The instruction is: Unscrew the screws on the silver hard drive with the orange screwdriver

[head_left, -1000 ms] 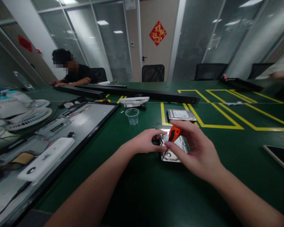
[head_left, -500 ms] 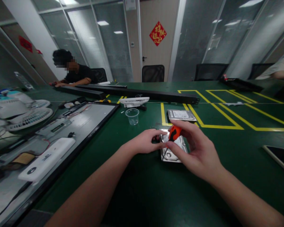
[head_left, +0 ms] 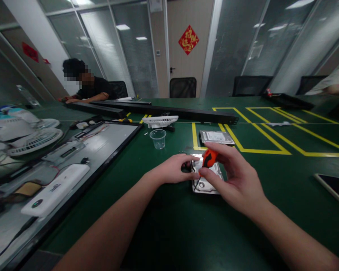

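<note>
I observed the right hand (head_left: 234, 177) pinching a screwdriver (head_left: 209, 159) by its orange and black handle, between the thumb and the fingers. The shaft slanted down toward the near left corner of a silver hard drive (head_left: 210, 185), which lay flat on the green table (head_left: 169, 226) beneath both hands. I could not tell whether the tip sat in a screw.

I recorded the left hand (head_left: 173, 169) at the left side of that drive, its thumb and forefinger visibly parted, the thumb tip close to the screwdriver. Whether it gripped the drive's edge I could not tell, as its other fingers were largely hidden.

I noted a second hard drive (head_left: 217, 137) just beyond the right hand, beside yellow tape (head_left: 265, 151). A clear plastic cup (head_left: 158, 140) stood upright to the left, with a white fan head (head_left: 160, 121) lying behind it. A phone (head_left: 335, 188) lay well apart at the right. Across the table I saw a seated person (head_left: 93, 88) in a dark top.
</note>
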The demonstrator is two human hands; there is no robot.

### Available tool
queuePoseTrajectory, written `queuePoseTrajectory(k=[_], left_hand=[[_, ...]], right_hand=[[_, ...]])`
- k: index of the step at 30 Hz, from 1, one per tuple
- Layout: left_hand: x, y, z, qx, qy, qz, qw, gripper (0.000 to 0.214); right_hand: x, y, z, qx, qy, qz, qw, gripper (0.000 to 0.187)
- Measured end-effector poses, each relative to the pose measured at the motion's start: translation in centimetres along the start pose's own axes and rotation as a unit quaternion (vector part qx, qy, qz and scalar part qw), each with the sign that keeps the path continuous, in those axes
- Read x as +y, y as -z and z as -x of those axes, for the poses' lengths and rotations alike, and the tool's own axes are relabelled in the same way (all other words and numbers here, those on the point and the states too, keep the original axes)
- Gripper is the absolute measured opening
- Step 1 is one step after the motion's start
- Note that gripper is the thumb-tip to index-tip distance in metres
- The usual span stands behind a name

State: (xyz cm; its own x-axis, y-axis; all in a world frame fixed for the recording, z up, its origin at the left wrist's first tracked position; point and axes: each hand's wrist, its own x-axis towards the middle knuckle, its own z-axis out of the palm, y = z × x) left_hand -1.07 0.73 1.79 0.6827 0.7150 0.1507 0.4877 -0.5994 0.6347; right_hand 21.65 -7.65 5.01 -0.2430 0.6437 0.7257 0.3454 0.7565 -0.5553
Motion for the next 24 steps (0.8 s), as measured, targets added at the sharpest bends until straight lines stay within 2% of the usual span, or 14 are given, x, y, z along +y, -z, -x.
queuePoseTrajectory(k=[10,17,24], left_hand=[[0.19,0.07,0.02,0.004,0.0,0.008,1.0,0.057],[0.24,0.11,-0.04,0.006,-0.008,0.01,1.0,0.054],[0.4,0.18,0.03,0.0,-0.004,0.007,1.0,0.054]], right_hand=[[-0.02,-0.03,0.08,0.0,-0.002,-0.004,1.0,0.055],[-0.1,0.16,0.13,-0.021,0.003,-0.015,1.0,0.056],[0.12,-0.02,-0.03,0.0,0.005,-0.003,1.0,0.053]])
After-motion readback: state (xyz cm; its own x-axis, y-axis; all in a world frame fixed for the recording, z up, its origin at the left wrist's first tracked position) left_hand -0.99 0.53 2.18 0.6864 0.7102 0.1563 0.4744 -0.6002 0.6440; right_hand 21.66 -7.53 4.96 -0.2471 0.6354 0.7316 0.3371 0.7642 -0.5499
